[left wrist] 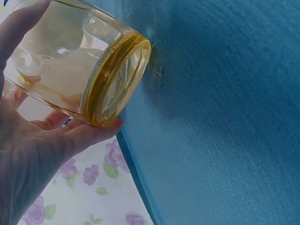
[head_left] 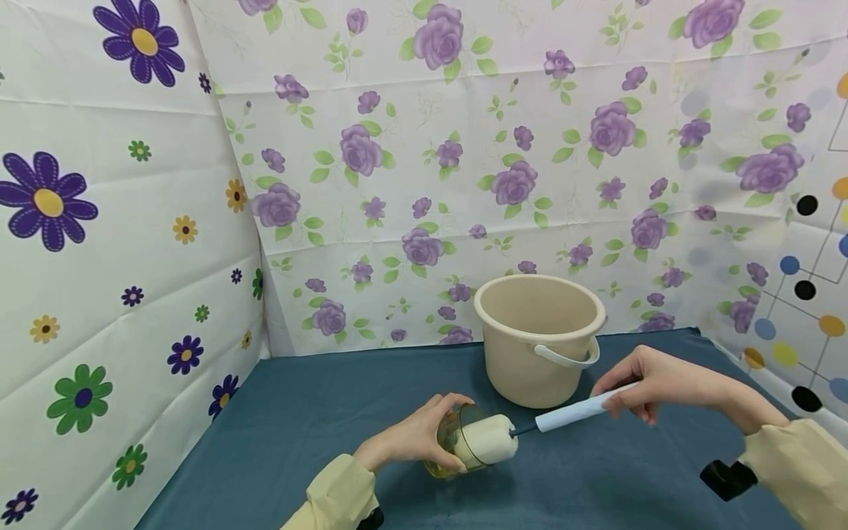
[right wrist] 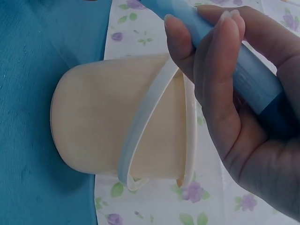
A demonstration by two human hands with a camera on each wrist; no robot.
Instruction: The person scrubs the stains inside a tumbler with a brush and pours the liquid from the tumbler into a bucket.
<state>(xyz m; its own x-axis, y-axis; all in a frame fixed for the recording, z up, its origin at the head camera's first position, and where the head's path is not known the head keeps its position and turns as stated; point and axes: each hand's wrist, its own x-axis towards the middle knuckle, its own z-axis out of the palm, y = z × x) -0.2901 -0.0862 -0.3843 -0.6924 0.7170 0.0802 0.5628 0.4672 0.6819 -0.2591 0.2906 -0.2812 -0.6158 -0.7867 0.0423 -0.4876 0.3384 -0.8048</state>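
Note:
My left hand (head_left: 424,436) grips an amber-tinted glass cup (head_left: 453,425), tipped on its side low over the table, its mouth facing right. In the left wrist view, the thick amber base of the glass (left wrist: 110,77) shows, with thumb and fingers round its wall. A white sponge-headed bottle brush (head_left: 493,440) sits partly inside the glass, its outer end sticking out of the mouth. My right hand (head_left: 639,386) holds the brush by its light blue handle (head_left: 573,414). Up close in the right wrist view, the fingers curl round that handle (right wrist: 253,77).
Behind the hands stands a beige bucket (head_left: 530,361) with a pale handle (head_left: 563,358) hanging down its front. A dark blue cloth (head_left: 318,412) covers the table. Floral sheets (head_left: 397,184) hang along the back and sides.

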